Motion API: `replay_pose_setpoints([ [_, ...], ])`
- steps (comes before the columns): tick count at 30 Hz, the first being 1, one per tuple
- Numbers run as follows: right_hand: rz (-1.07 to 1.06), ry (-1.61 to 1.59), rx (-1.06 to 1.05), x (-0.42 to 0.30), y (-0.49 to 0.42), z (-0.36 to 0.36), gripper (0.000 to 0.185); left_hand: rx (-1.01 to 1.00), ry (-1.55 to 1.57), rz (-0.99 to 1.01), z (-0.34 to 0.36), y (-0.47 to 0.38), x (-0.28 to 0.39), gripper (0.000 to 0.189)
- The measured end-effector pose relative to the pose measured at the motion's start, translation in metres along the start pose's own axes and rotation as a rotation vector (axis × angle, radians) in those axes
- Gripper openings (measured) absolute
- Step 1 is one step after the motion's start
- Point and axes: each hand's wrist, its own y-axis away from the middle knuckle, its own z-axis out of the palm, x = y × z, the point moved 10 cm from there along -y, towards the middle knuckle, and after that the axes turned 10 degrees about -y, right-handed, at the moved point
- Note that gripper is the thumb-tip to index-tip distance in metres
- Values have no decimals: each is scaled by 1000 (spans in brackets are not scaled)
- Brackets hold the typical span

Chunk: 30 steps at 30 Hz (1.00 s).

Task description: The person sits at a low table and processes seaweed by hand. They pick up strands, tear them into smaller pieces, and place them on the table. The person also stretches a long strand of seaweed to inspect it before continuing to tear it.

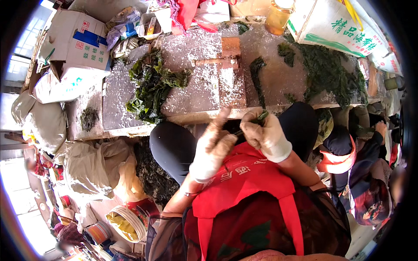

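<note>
My left hand (214, 146), in a soiled whitish work glove, is raised above my lap with the index finger stretched out; its other fingers curl near a thin dark strand, and whether they grip it is unclear. My right hand (266, 133), gloved alike, is closed on a piece of green kelp (261, 117) by the table edge. Beyond the hands, a long kelp strip (258, 78) lies on the salt-strewn table (192, 101). A leafy kelp heap (150, 88) lies at the left and a larger kelp pile (329, 71) at the right. My red apron (245, 176) covers my lap.
A wooden block with a crossbar (231, 62) stands mid-table. Cardboard boxes (78, 42) are at the left, a printed carton (336, 29) and a jar of amber liquid (279, 18) at the back right. Large sacks (94, 166) sit at lower left. A co-worker (369, 189) sits at the right.
</note>
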Motion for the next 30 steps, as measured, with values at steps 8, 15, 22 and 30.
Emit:
replay_pose_setpoints([
  [8,-513,558,18,-66,-71,-31,4,159,-879,388,-38,-93,22,18],
  [15,-734,668,268,-72,-126,-76,12,426,-809,482,-66,-151,1,21],
  [22,-423,1453,-24,-34,-26,-17,51,258,-483,88,-94,-90,-38,16],
  [30,-846,1140,201,-88,22,-9,6,-145,-501,206,18,-45,7,21],
])
